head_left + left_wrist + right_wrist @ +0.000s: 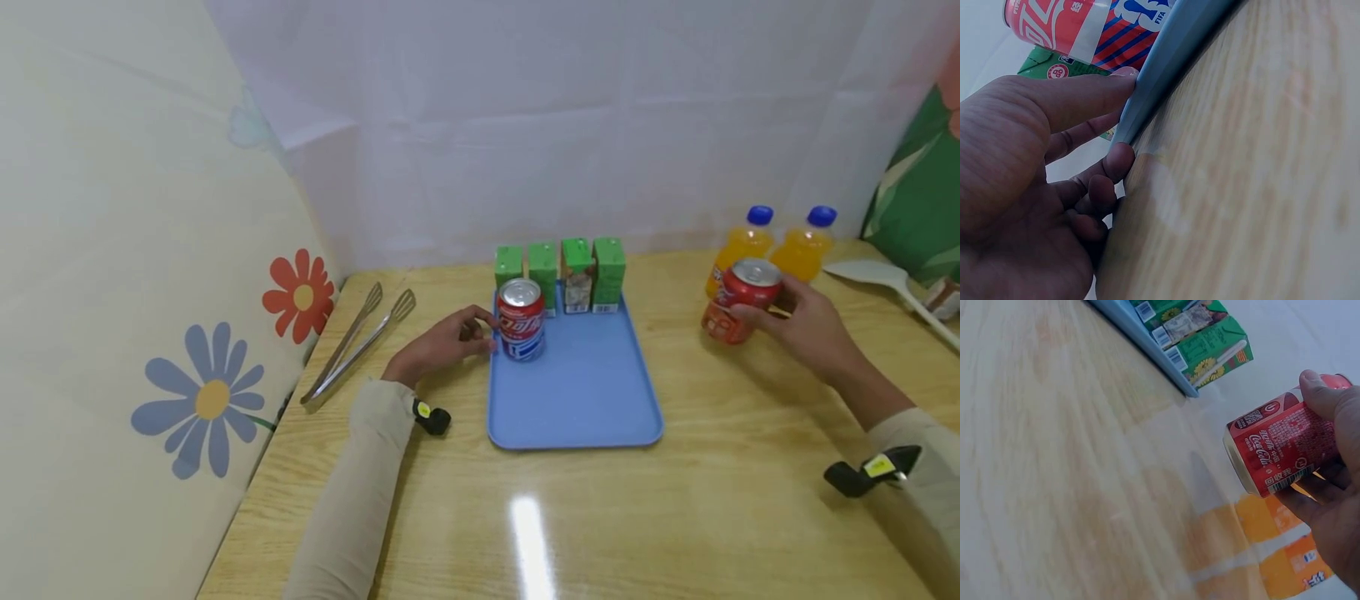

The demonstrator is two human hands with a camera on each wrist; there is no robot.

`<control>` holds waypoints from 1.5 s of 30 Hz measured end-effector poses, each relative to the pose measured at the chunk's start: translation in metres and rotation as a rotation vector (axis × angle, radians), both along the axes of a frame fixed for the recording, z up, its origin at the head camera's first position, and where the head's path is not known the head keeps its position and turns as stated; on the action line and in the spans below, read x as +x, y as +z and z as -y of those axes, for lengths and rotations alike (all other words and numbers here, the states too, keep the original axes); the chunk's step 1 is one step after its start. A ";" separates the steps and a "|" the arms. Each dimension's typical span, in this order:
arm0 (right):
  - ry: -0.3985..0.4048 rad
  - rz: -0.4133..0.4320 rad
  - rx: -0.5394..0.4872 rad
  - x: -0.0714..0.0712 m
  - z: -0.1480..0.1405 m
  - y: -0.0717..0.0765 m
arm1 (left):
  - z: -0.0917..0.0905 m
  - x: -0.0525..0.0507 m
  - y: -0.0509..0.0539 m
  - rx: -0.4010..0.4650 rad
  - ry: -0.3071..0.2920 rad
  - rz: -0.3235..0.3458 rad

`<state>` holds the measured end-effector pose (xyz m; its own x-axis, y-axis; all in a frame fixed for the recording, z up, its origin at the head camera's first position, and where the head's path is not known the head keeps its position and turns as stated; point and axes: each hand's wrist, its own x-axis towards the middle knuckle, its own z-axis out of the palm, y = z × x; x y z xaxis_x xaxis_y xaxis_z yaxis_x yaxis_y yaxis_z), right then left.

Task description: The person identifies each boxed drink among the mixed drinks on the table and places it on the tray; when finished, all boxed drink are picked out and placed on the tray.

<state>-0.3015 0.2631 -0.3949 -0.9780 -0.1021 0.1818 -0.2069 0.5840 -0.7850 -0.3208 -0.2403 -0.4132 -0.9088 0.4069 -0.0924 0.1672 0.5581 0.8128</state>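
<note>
On the table [637, 517] lies a blue tray [577, 392]; your left hand [446, 342] touches its left edge, whether pinching I cannot tell. At right, by two orange bottles [742, 243], your right hand [813, 329] grips a red can [727, 321]; another can [521, 323] stands on the tray's far left.

1. My tray [577, 400] lies on the surface [442, 517], right of the tongs [354, 355] and left of two bottles [806, 254].
2. Four cartons [607, 279] stand side by side along its far end, with one can [521, 325] before the left ones.
3. My left hand [444, 340] is at the tray's left edge.
4. My right hand [813, 333] has another can [742, 296] before the bottles.
5. Right of them lies a utensil [873, 272].
</note>
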 end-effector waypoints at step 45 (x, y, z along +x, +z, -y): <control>0.256 0.026 -0.171 -0.020 0.144 -0.003 | 0.001 -0.002 -0.003 0.002 0.000 -0.004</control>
<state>-0.3219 0.1189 -0.3975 -0.9288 -0.3162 0.1932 -0.3093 0.3741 -0.8743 -0.3224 -0.2416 -0.4157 -0.9090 0.4073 -0.0883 0.1705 0.5568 0.8130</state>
